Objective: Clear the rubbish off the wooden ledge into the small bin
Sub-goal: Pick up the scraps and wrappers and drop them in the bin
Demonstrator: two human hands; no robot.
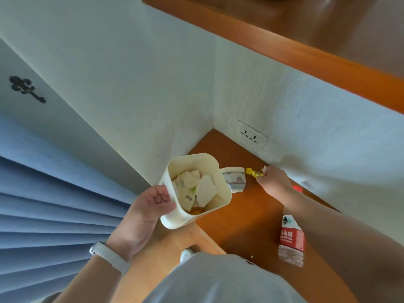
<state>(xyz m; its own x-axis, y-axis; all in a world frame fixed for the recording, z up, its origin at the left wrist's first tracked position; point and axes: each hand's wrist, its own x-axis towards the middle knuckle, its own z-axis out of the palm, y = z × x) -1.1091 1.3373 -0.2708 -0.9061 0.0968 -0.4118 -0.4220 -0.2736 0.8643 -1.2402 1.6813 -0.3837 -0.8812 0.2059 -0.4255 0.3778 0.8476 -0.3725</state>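
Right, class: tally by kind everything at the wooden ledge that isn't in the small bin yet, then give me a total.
Paper cup, lying on its side: 1
Small yellow tube, gripped by the right hand: 1
Plastic water bottle, red label: 1
Tiny green scrap: 1
Total outside the small bin: 4

One head-worn wide-angle view, from above the person's chest, facing forward and steeply down into the far corner of the wooden ledge [251, 215] where two walls [306, 127] meet. Close range; straight edges bow from lens distortion.
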